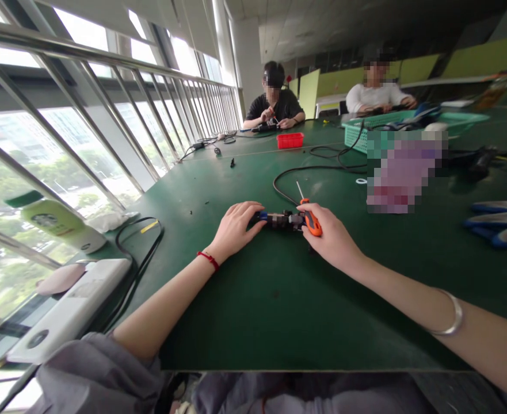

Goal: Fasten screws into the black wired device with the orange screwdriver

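A dark, cylindrical device with a blue end point(280, 220) lies level just over the green table, between my two hands. My left hand point(237, 227) is closed around its blue left end, the thumb along the near side. In my right hand point(333, 237) is a screwdriver point(312, 223) with an orange and black handle, its metal shaft pointing up and away from me. The right fingers also reach the device's right end, partly hiding it. What kind of device it is does not show clearly. A black cable point(278, 179) curves across the table behind the screwdriver.
A red basket point(290, 141) and a green basket point(357, 138) of tools stand farther back. Gloves point(501, 221) lie at right. A bottle point(57, 221), a white box-like object point(69, 310) and cables are at left by the railing. Two people point(274, 103) work across the table.
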### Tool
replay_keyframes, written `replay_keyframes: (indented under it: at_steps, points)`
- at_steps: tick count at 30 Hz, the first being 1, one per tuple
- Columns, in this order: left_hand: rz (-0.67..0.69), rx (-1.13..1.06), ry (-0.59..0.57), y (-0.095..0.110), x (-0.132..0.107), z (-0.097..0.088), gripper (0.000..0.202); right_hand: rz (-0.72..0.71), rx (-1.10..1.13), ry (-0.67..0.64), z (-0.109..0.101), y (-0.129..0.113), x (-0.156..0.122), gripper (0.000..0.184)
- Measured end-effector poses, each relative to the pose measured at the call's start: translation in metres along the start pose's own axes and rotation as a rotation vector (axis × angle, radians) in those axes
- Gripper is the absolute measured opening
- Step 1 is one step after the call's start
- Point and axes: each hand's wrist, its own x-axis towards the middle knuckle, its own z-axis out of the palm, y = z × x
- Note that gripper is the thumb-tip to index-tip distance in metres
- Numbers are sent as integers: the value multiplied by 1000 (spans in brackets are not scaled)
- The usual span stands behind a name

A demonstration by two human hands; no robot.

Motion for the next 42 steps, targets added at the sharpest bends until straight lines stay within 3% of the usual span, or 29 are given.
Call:
replay_keyframes:
  at_steps: [6, 10, 15, 19, 31, 36, 42]
  points:
    - [-367, 245, 42, -85, -19, -13, 38, 58, 17, -81, 2, 0, 0, 38]
    - [-565, 166, -8, -119, -31, -11, 47, 25, 17, -90, 3, 0, -1, 37]
    - [-554, 157, -131, -119, -32, -3, 48, 37, -10, -117, 2, 0, 0, 38]
    - [-558, 178, -159, -118, -31, -4, 45, 22, -24, -120, 2, 1, 0, 39]
    - [-468, 367, -340, -149, -55, -45, 54, 54, -35, -186, 2, 1, 1, 45]
    - [-562, 355, -368, -146, -57, -55, 43, 61, -47, -201, 1, 0, 1, 46]
    - [-540, 339, -418, -142, -50, -55, 38, 56, -59, -206, 1, 0, 1, 47]
